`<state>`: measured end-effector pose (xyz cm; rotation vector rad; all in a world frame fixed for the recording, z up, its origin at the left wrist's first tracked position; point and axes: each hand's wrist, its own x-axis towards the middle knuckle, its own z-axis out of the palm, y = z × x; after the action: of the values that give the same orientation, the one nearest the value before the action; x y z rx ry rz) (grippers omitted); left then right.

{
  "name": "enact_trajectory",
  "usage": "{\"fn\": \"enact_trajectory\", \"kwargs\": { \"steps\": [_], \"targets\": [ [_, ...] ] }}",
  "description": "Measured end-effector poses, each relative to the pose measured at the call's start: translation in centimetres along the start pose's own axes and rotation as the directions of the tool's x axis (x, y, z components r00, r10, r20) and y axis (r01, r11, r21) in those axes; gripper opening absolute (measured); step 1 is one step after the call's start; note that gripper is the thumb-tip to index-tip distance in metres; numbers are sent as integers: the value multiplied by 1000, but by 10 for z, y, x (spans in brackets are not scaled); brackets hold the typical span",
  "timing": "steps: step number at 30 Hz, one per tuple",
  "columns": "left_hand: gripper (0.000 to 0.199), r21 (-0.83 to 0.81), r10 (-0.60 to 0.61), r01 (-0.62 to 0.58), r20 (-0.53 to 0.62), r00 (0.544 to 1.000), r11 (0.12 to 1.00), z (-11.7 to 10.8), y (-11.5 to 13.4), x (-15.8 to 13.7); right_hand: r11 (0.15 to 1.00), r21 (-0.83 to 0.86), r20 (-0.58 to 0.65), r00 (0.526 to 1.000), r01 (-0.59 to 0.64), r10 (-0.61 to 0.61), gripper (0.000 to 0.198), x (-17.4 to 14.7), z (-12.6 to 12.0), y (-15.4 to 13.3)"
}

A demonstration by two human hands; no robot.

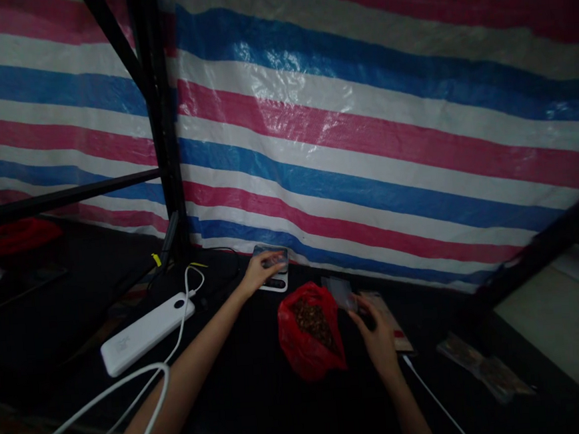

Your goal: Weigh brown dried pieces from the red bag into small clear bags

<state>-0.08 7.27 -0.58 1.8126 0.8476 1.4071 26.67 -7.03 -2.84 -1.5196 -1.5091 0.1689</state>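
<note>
The near edge of a clear bag (339, 292) appears pinched between the thumb and fingers of the right hand (377, 334); the left hand (258, 273) is held, fingers loosely curled, over a white scale-like device (277, 285), and whether anything is gripped there cannot be told. The step is judged to be the handling of the clear bag; a light, steady pinch seems called for next. Flat, greyish and see-through, it is seen just beyond a red bag (303, 355) filled with brown bits (312, 319). Filled packets (486, 365) are seen farther right.
</note>
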Motion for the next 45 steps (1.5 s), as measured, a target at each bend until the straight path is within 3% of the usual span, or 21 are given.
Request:
{"fn": "enact_trajectory", "kwargs": {
  "steps": [2,4,6,9,12,15,18,21,24,27,29,31,33,35,40,45],
  "targets": [
    [35,155,51,-50,0,999,987,-3,-11,22,988,81,9,991,-134,133,39,-19,2,24],
    [37,349,36,-66,94,995,935,-2,-25,39,971,134,15,980,-200,199,40,-34,3,38],
    [37,473,-17,-78,193,981,878,2,-37,50,962,160,11,975,-221,222,39,-41,2,43],
    [41,516,-53,-87,251,966,852,9,-46,54,961,166,37,976,-220,216,38,-43,1,40],
    [52,572,0,-106,181,984,813,15,-35,47,973,135,92,980,-185,174,35,-43,1,34],
    [32,682,57,-70,42,997,728,21,-11,27,990,75,96,989,-122,115,34,-43,1,29],
    [27,747,-103,78,-13,995,660,28,12,-7,1000,-4,64,998,-10,10,31,-43,2,24],
    [28,736,-240,92,98,966,671,38,30,-45,995,-67,9,998,70,-70,30,-41,2,21],
    [21,576,-74,-124,309,948,808,50,46,-69,994,-85,-41,997,63,-67,29,-41,2,22],
    [14,395,114,-352,513,851,849,57,54,-76,996,-78,-36,998,47,-50,29,-43,0,24],
    [31,315,138,-407,622,771,857,58,52,-77,997,-77,-14,999,32,-33,30,-45,-1,26],
    [50,289,95,-390,685,722,874,56,44,-79,996,-77,20,999,37,-36,29,-46,-1,26],
    [59,314,29,-358,714,699,879,53,34,-83,996,-75,50,997,57,-53,28,-46,0,25],
    [57,359,-27,-340,721,692,869,50,29,-86,995,-74,74,995,68,-62,27,-46,1,25],
    [22,400,-77,-309,708,702,863,50,31,-82,996,-70,95,994,52,-45,28,-47,1,24],
    [29,477,-114,-345,702,703,808,55,29,-77,998,-55,99,995,36,-31,30,-46,0,22]
  ]
}}
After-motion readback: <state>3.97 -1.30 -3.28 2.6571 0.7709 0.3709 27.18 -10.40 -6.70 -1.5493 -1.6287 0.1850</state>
